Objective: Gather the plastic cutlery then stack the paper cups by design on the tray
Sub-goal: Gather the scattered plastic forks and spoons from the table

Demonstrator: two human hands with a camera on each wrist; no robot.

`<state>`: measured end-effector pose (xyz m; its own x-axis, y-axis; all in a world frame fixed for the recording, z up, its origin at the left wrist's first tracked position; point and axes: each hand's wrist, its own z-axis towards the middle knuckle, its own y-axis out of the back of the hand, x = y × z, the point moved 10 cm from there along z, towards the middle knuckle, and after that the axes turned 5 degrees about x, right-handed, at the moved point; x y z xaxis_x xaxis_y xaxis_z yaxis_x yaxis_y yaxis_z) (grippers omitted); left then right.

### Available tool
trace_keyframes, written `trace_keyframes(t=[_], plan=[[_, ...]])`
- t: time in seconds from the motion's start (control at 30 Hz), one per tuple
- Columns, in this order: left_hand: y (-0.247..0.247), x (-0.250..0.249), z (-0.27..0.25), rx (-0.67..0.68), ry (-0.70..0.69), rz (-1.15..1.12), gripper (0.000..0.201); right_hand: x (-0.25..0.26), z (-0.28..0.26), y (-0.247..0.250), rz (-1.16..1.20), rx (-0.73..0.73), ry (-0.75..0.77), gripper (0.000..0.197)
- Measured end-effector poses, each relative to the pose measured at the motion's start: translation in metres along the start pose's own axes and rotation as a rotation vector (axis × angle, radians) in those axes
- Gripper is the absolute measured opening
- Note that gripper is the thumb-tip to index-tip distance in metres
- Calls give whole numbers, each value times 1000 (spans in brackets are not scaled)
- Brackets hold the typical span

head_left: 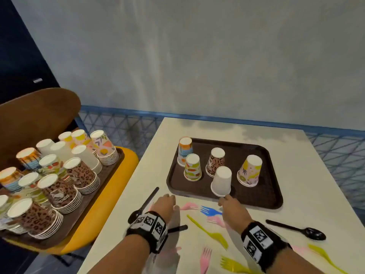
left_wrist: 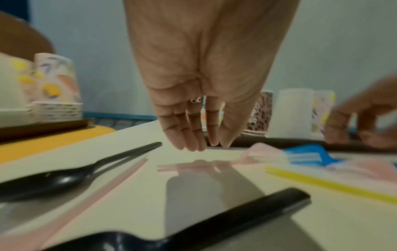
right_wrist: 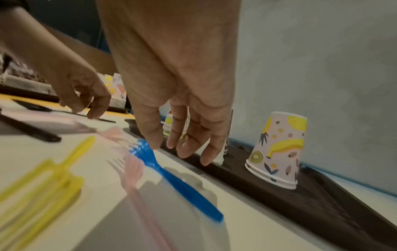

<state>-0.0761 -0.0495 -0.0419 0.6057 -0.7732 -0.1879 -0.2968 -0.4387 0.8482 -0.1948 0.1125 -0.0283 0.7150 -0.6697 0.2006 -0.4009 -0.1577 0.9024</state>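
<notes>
Plastic cutlery lies scattered on the white table (head_left: 296, 175): a blue fork (head_left: 210, 211) (right_wrist: 171, 178), pink forks (head_left: 189, 206), yellow forks (head_left: 207, 232) and black spoons (head_left: 144, 204) (left_wrist: 64, 176). On the brown tray (head_left: 256, 198) stand upside-down cups: white (head_left: 221, 181), leopard (head_left: 215, 162), banana (head_left: 249, 170) (right_wrist: 279, 149), fruit (head_left: 192, 167) and blue-orange (head_left: 185, 151). My left hand (head_left: 169, 196) (left_wrist: 201, 146) hovers over the table with straight fingers, holding nothing. My right hand (head_left: 223, 200) (right_wrist: 182, 151) hangs relaxed over the tray's near edge, above the blue fork's tines, empty.
A second brown tray (head_left: 110, 171) crowded with several stacks of patterned cups rests on a yellow chair (head_left: 122, 186) to the left. A grey wall stands behind the table. Another black spoon (head_left: 296, 230) and a yellow fork (head_left: 325, 258) lie at the right.
</notes>
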Motion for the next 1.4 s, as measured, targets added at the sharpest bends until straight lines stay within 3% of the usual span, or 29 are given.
trace_keyframes(t=[0.1,0.33,0.5,0.57,0.6,0.67,0.7,0.77,0.87,0.97,1.1,1.2,1.3,1.4], plan=[[-14,-9,16,26,-26,109,36,-7,5,-6,-64,19,-20,32],[-28,-25,30,75,-44,303,38,-23,8,-18,-87,60,-64,25],[-21,-30,16,-14,-7,302,38,-32,2,-19,-25,87,-116,24],[-14,-36,7,-58,-36,287,38,-33,-3,-15,21,81,-114,12],[-7,-39,2,-89,-66,215,35,-31,-6,-10,67,69,-94,6],[16,-43,-11,-216,-117,-99,19,-32,-11,-1,197,-2,-71,24],[28,-43,-19,-292,-127,-287,7,-32,-15,8,302,-69,-58,22],[39,-44,-26,-377,-123,-609,15,-26,-24,24,518,-203,-9,12],[14,-68,-19,-168,-107,-1012,38,-6,-31,37,691,-286,65,7],[-15,-95,-14,20,-102,-1185,38,18,-35,41,664,-270,113,16],[-9,-89,-15,-150,-20,-1113,31,23,-37,22,685,-127,136,25],[0,-78,-24,-236,19,-1141,36,0,-35,8,525,-101,92,12],[5,-76,-34,-239,-27,-1149,32,-25,-33,-17,281,-17,43,32],[12,-80,-43,-256,-80,-805,25,-35,-31,-32,145,10,30,31]])
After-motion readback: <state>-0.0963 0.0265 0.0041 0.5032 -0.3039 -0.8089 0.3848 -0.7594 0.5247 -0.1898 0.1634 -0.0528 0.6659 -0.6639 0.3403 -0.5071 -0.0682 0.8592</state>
